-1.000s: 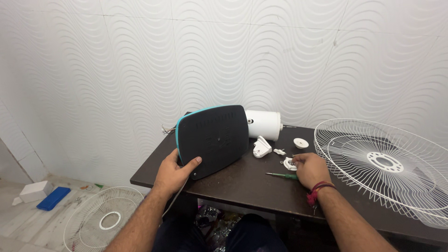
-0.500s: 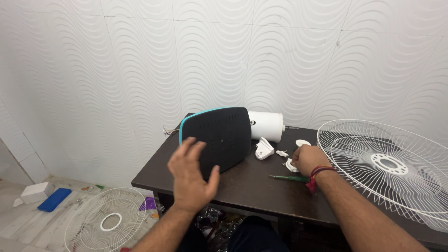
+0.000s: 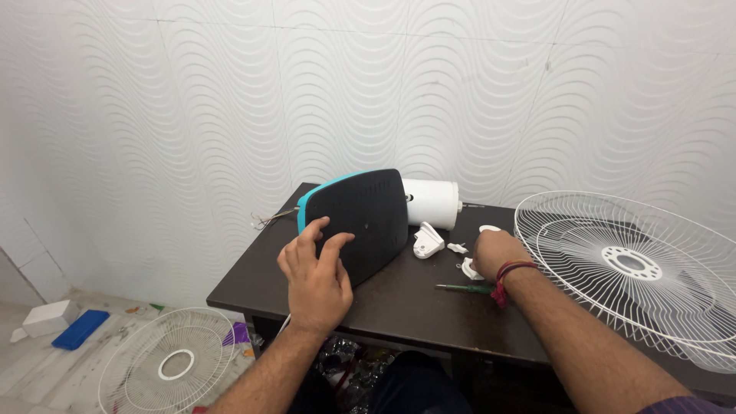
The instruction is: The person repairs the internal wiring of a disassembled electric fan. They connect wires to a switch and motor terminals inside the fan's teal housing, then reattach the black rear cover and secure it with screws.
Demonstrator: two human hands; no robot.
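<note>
Indoors, at a dark table (image 3: 414, 307) by a rippled white wall (image 3: 230, 100), the left hand (image 3: 314, 272) rests spread on a fan base (image 3: 364, 218); the right hand (image 3: 494, 253) seemingly pinches small white parts (image 3: 469, 268).

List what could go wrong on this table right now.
The white wire fan guard overhangs the dark table at its right edge, so a nudge from the right arm might tip it off. The small white parts by the right hand could get swept away. The left hand barely steadies the tilted black fan base.
</note>
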